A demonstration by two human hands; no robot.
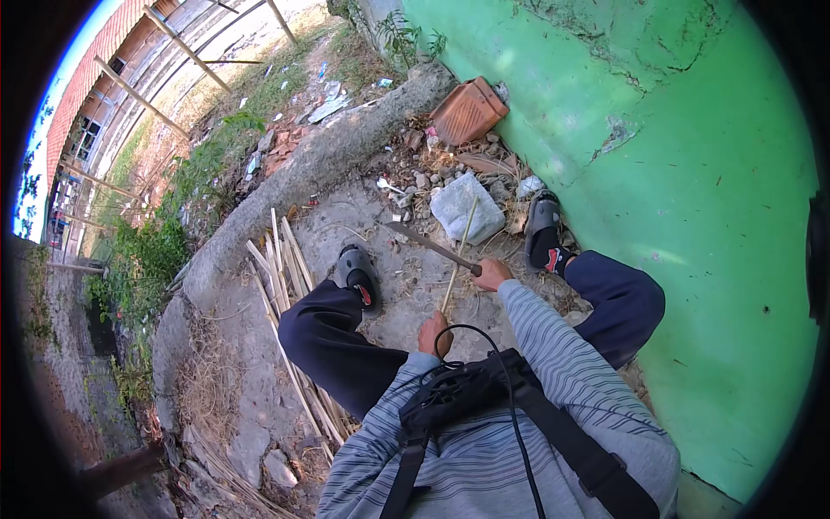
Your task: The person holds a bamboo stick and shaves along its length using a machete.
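Between my knees, my left hand point(435, 334) is closed round the near end of a thin pale bamboo strip point(453, 278). The strip slants away from me, and its far part lies over a whitish stone block point(468, 208). My right hand point(494, 274) grips the dark handle of a long knife point(430, 245). Its blade points to the left and crosses the strip just short of the block. Whether blade and strip touch, I cannot tell. On the ground by my left leg lies a bundle of split bamboo strips point(284, 264), partly hidden by that leg.
A green wall point(692, 259) runs close along my right. A low concrete kerb point(320, 156) curves from the far side round to the left. Clay roof tiles point(469, 111) lean against the wall beyond the block, with rubble and litter about. A black cable point(516, 406) hangs over my chest.
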